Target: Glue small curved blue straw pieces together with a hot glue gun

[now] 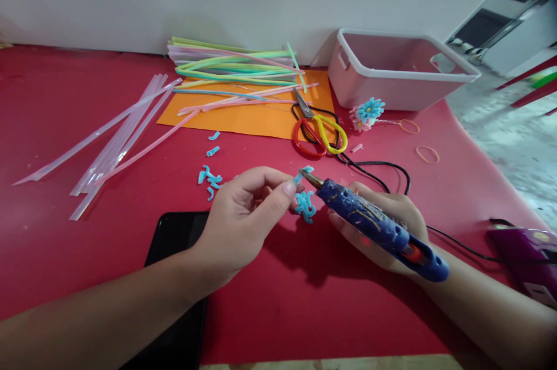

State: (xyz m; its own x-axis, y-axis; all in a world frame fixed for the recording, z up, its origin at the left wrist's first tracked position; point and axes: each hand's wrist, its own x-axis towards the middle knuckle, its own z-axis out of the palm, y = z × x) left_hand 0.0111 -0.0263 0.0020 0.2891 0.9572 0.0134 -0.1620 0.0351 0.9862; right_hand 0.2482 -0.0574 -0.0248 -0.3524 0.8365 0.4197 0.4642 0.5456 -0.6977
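Observation:
Between thumb and forefinger, my left hand (248, 219) pinches a short light-blue piece of pipe cleaner (298, 177). My right hand (391, 219) is wrapped round a dark blue soldering-iron-like tool, a glue gun (369, 219) with dried glue on its body. Its metal nozzle points left and meets the blue piece, or nearly so; I cannot tell if they touch. Just below the nozzle lies a cluster of curled blue pipe cleaner pieces (306, 206). More short blue pieces (210, 177) lie left of my left hand.
Scissors (319, 132) and a bundle of coloured pipe cleaners (235, 65) rest on orange paper (261, 120). Clear plastic sleeves (117, 144) lie left. A pink basket (391, 89), fuzzy flowers (368, 112), a black cord (387, 166) and a purple box (524, 260) are right; a phone (174, 236) sits under my left arm.

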